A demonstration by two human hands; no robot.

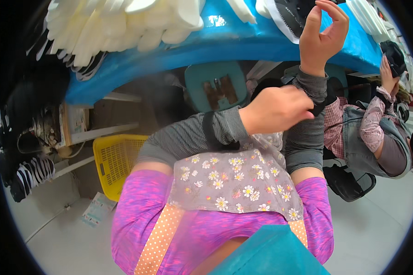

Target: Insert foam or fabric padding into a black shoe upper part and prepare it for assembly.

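My left hand (277, 111) reaches across my body to my right forearm. Its fingers are closed at a black armband (323, 101) over the grey striped sleeve there; the fingertips are partly hidden. Above the table's near edge, my right hand (323, 39) is raised with bent fingers, thumb and forefinger apart, and nothing shows in it. Behind it lies a black piece with a white border (287, 18), which looks like a shoe part. A similar black band (209, 129) circles my left sleeve.
Cream, sole-shaped pieces (119, 27) are heaped on the blue-covered table (147, 64) at left; more white pieces (365, 18) lie far right. Below are a teal stool (215, 73) and a yellow basket (114, 160). At right, a co-worker's hands (389, 75) hold something black.
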